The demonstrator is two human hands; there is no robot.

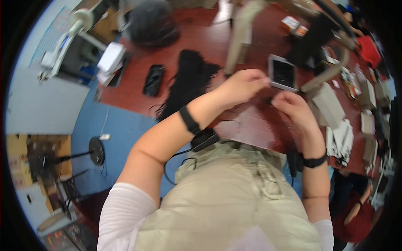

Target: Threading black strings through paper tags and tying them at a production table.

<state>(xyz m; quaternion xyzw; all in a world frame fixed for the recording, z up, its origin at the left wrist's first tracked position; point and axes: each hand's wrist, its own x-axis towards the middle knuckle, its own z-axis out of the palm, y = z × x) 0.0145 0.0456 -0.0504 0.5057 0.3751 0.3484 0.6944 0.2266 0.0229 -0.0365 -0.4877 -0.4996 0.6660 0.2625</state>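
My left hand [245, 85] reaches across the reddish-brown table [251, 125], and its pinched fingertips touch the lower left edge of a white-framed flat device with a dark screen [283, 73]. Just below that device is my right hand [295, 108], fingers curled inward. A small dark spot shows between the two hands, and I cannot tell whether the right hand holds it. Each wrist wears a black band.
A black fringed cloth [188, 79] and a black pouch [153, 79] lie left of my hands. White boxes [111, 58] sit at the table's left corner. Cardboard boxes [331, 104] and white stacks [341, 136] crowd the right side. Another person in red [356, 213] is at lower right.
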